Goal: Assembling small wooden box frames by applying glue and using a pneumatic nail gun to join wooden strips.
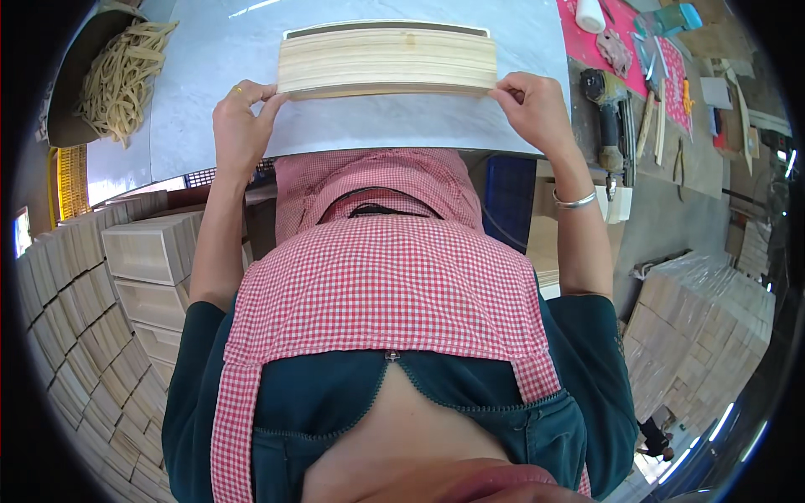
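Observation:
A long, shallow box of pale wood (387,63) lies across the blue-grey marbled tabletop (210,50), close to its front edge. Its grained side faces me, and a thin whitish rim shows along the far side. My left hand (241,121) pinches the near left corner between thumb and fingers. At the near right corner, my right hand (535,109) does likewise, its fingers curled in. A thin strip of wood shows along the lower near edge between the hands. The inside of the box is hidden from here.
A dark bin of pale curled strips (126,80) stands at the left. On the right lie a nail gun (605,109), pliers (680,168), a clear bottle (667,18) and a pink cloth (579,33). Stacked wooden boxes (80,318) rise at lower left, a wrapped stack (700,327) at lower right.

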Motion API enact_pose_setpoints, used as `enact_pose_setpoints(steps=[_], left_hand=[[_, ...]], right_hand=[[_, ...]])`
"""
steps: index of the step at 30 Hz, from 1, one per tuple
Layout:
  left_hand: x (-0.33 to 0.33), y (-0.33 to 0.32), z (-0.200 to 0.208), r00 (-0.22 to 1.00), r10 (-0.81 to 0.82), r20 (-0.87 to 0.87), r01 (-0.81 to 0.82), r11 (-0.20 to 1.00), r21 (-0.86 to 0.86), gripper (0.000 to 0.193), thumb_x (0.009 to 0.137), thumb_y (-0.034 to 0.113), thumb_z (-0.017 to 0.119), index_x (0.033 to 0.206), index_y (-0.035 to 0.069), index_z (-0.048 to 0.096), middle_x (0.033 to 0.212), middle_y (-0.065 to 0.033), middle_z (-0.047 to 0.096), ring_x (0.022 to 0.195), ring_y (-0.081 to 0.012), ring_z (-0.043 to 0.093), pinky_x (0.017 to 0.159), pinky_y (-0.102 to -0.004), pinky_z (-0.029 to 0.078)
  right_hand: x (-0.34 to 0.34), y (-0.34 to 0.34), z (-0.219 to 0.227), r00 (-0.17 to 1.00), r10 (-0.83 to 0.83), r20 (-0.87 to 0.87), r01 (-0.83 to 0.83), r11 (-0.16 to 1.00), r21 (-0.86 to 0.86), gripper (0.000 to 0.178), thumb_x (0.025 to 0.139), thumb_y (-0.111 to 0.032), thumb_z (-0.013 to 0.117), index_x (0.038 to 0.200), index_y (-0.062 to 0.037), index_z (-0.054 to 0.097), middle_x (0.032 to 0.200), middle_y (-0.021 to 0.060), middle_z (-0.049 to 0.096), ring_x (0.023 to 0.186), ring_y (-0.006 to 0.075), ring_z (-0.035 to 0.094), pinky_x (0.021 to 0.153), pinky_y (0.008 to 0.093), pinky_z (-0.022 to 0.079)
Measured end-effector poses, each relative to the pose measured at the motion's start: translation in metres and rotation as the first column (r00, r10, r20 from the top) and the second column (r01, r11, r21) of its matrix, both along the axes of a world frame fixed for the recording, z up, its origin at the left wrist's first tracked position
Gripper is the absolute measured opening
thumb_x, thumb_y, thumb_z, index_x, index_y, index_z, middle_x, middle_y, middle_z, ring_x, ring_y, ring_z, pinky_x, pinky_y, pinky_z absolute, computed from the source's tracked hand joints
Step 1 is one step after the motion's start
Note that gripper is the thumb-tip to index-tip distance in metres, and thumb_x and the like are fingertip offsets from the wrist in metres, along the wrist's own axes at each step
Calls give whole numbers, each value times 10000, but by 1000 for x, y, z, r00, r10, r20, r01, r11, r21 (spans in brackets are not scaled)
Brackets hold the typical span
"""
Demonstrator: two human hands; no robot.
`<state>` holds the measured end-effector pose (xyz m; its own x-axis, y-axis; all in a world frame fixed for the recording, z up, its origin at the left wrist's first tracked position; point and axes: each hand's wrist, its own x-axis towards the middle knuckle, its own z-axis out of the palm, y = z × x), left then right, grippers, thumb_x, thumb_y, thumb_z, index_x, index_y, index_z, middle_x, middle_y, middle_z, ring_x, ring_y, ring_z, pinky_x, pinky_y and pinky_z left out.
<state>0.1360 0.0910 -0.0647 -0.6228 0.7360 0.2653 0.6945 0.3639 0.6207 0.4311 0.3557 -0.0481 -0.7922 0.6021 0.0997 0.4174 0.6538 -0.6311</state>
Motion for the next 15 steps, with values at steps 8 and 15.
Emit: enact_pose_setpoints(steps=[8, 15], left_hand=[[-1, 1, -2, 992, -105, -64, 106, 994, 13, 127, 826, 61, 761, 907, -36, 749, 832, -90, 692, 707, -202, 600, 702, -303, 489], [-6, -12, -14, 976, 8, 216, -10, 1000, 8, 187, 877, 72, 726, 1026, -41, 723, 877, -74, 702, 823, -187, 664, 753, -277, 508]], right_hand=[[2, 1, -9, 999, 10, -38, -4, 986, 165, 68, 789, -16, 707, 745, 31, 684, 625, 47, 620, 515, 148, 484, 528, 274, 385], [8, -6, -29, 992, -70, -101, 60, 993, -100, 69, 864, -42, 664, 834, 18, 680, 717, 44, 671, 568, 136, 555, 551, 257, 436]])
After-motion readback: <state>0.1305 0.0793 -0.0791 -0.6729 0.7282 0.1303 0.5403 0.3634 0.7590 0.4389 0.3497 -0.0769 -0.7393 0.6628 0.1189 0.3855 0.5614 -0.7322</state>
